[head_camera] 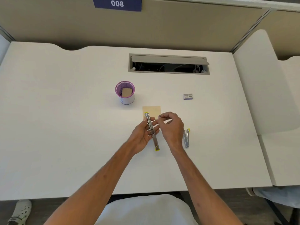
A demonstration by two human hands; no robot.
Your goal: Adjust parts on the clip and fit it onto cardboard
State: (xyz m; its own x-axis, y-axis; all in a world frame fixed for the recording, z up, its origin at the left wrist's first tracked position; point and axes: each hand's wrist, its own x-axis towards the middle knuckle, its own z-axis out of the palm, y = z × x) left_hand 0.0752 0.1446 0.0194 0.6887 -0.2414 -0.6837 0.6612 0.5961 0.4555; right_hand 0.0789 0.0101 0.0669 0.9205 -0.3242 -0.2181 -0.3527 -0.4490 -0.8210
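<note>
- At mid-bench, just in front of the person, the left hand [142, 135] lies palm up and carries an opened stapler [151, 131] across its fingers; the thumb presses the metal from the left side, so this grip is grasping the stapler.
- Stapler long axis: runs near to far, tilted slightly left at the far end. Far tip, edged in yellow, overlaps the near edge of a tan sticky note [152, 111]. Near tip, also yellow, projects past the heel of the palm and hangs over the bench [65, 127].
- Right hand [172, 127]: fingers curled, thumb and forefinger pinched together just right of the stapler's far half. Whether something small sits in that pinch cannot be told.
- Second part, silver with a yellow tip [186, 138], lies flat on the bench just right of the right wrist; long axis also near to far, yellow end away from the person.
- Small staple box [188, 96]: farther back on the right, well apart from both hands.
- Purple mesh cup [125, 92]: back left of the sticky note, upright, with a brown card standing inside.
- Cable hatch [168, 64] at the far side of the bench, lid raised.
</note>
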